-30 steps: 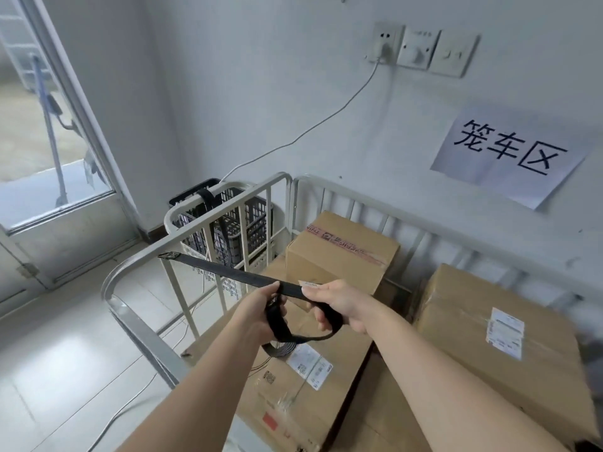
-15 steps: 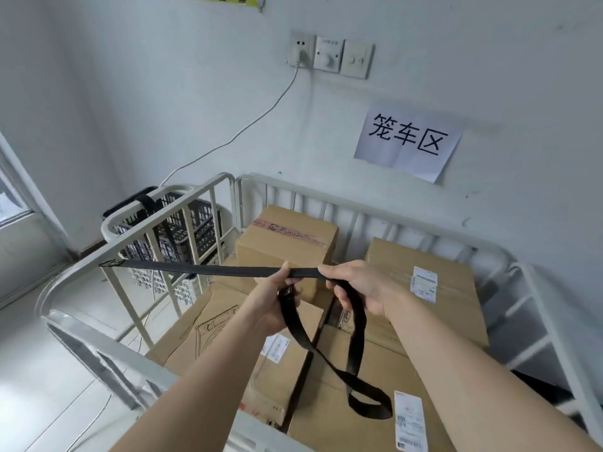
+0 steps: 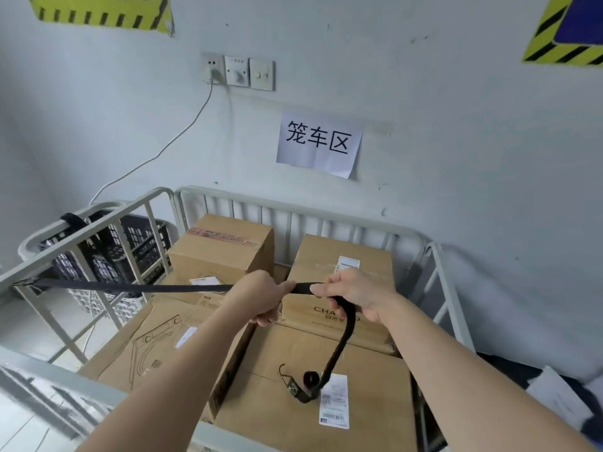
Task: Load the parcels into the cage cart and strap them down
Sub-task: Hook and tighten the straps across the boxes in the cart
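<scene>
Soft even daylight, wide-angle bowing, blurred edges.

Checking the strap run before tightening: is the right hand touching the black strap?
Touching. The head view shows the right hand with fingers curled round the black strap, which hangs down from that grip.

A pale wall (image 3: 424, 125) is seen straight ahead, and a white paper sign (image 3: 318, 145) with three black characters is stuck to it, one lower corner curling. Above and to the left, a socket (image 3: 212, 68) is occupied by a plug, and a white cable (image 3: 182, 132) is trailed down and left across the wall. Beside the socket, a dial switch (image 3: 237, 70) and a rocker switch (image 3: 261, 74) are mounted. A yellow-and-black hazard sign (image 3: 101, 11) is cut off at the top left, and a blue panel (image 3: 567, 31) with a striped border at the top right. Low on the left, a black plastic crate (image 3: 137, 239) is set against the wall. Pale floor tiles (image 3: 19, 429) are glimpsed at the bottom left.
</scene>
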A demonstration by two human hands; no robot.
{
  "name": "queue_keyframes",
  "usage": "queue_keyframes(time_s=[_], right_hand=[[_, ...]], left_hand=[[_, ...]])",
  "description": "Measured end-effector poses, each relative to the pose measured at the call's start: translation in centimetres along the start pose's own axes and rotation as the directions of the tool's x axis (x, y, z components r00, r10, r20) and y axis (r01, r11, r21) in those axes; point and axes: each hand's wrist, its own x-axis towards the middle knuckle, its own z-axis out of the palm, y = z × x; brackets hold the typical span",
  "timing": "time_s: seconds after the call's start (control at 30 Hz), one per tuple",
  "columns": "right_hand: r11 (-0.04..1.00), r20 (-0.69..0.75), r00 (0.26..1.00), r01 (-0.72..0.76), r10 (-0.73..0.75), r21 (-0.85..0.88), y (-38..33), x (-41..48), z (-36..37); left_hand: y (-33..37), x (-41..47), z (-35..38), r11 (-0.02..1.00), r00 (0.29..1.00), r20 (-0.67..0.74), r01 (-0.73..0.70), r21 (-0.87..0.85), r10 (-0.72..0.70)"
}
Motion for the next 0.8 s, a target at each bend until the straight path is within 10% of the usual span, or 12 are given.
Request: queue_keyframes(time_s=[0.1,0.47,0.8], right_hand=[[0.998,-0.006,0.998,0.06,-0.059,0.038,1.0,-1.4,-2.6],[0.907,-0.116,0.978,0.112,-0.173,-0.405,4.4,-4.7,-11.4],[0.849,-0.647,0.667,-0.04,-0.369,-0.526,6.9,-5.6,-21.6]], left_hand=[[3.2,-0.4,2.3,0.952,0.912,-0.308,-0.205,0.227,0.27],[10.8,-0.9,7.4,0.92,0.916,0.123,-0.39,0.044,0.383],[19.8,1.3,7.1,0.816,0.796,0.207,-0.516,-0.26,0.569]])
